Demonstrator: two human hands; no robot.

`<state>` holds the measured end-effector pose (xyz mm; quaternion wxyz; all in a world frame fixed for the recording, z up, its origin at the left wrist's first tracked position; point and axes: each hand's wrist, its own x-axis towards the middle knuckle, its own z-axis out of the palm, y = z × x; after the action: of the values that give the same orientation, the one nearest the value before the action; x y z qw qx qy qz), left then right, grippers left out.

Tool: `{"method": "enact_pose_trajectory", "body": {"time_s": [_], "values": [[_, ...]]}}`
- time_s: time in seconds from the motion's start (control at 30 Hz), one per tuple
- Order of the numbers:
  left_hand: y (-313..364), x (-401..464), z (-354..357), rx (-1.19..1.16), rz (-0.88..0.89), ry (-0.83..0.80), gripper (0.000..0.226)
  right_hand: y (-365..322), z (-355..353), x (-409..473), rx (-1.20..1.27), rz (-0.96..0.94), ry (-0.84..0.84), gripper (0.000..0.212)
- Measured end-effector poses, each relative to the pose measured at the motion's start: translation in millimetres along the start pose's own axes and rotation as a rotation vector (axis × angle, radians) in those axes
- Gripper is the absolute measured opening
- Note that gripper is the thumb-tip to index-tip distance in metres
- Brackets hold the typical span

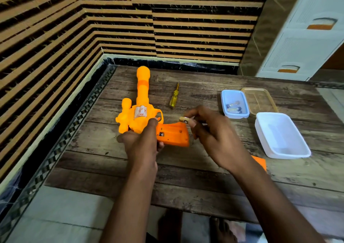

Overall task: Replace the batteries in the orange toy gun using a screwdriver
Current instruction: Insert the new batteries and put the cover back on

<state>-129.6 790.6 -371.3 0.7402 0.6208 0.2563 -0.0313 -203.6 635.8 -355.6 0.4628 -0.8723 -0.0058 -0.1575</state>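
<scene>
The orange toy gun point(141, 110) lies on the wooden table point(186, 168), barrel pointing away, its grip toward me with the battery compartment point(172, 133) uncovered. My left hand point(141, 142) grips the gun where body and grip meet. My right hand point(212, 131) pinches a battery point(184, 120) just above the open compartment. A yellow-handled screwdriver point(174, 97) lies on the table beyond the gun. The orange battery cover point(259, 162) lies partly hidden under my right forearm.
A small blue-white tub point(235, 104) holding several batteries stands at the right, its clear lid point(259, 101) beside it. A larger white tub point(281, 135) stands nearer. Striped walls close off the left and back; a white cabinet point(307, 34) stands at the right.
</scene>
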Motion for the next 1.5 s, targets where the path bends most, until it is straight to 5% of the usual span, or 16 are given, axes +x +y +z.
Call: {"method": "enact_pose_trajectory", "body": {"time_s": [0.2,0.5,0.93,1.1,1.3,1.43,1.5], "values": [[0,-4,2,0.069,0.067,0.032,0.064,-3,5,2,-0.243,-0.221,-0.004,0.002],[4,-6,3,0.011,-0.017,0.020,0.063,-5,7,5,-0.326,-0.264,-0.100,0.022],[-6,3,4,-0.008,-0.012,0.006,0.062,-15,28,11,-0.388,-0.164,-0.050,0.026],[-2,-2,3,-0.036,-0.071,-0.011,0.057,-16,9,8,-0.091,0.210,0.236,0.025],[-2,-2,7,-0.019,-0.072,0.004,0.060,-10,7,5,0.200,0.601,0.039,0.033],[-3,-2,7,-0.035,-0.074,-0.001,0.060,-7,16,13,0.271,0.740,0.079,0.053],[-4,-1,6,-0.032,-0.058,-0.006,0.059,-10,22,16,0.197,0.782,0.107,0.042]]}}
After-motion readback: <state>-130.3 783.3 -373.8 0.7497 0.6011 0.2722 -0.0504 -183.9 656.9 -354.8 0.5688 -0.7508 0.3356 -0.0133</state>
